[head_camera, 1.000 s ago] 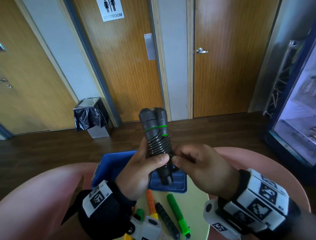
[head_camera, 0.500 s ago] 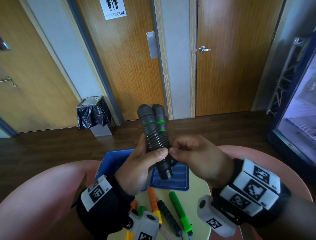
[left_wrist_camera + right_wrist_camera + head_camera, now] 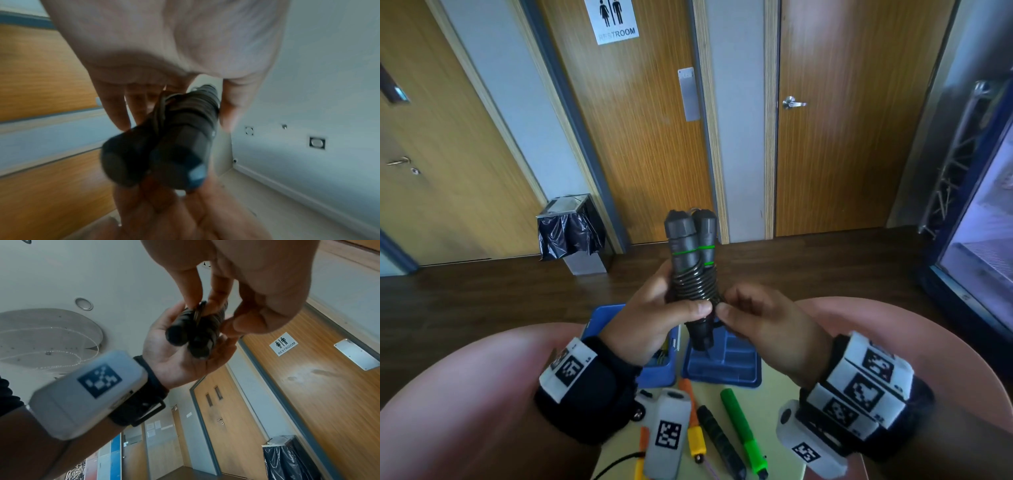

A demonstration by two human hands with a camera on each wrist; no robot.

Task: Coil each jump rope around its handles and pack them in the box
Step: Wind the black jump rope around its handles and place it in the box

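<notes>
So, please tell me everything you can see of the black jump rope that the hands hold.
The jump rope has two dark grey handles held side by side, near upright, each with a thin green ring. A glossy black cord is coiled tightly around their middle. It is held in the air above the blue box. The left hand grips the handles; the right hand pinches the cord at the coil's lower end. In the wrist views it is blurred.

we see: handles [image 3: 690,240] dark grey, green rings | box [image 3: 722,366] blue | loose handles [image 3: 743,428] green, orange, black | bench [image 3: 774,404] pale yellow | wrist tags black-white
</notes>
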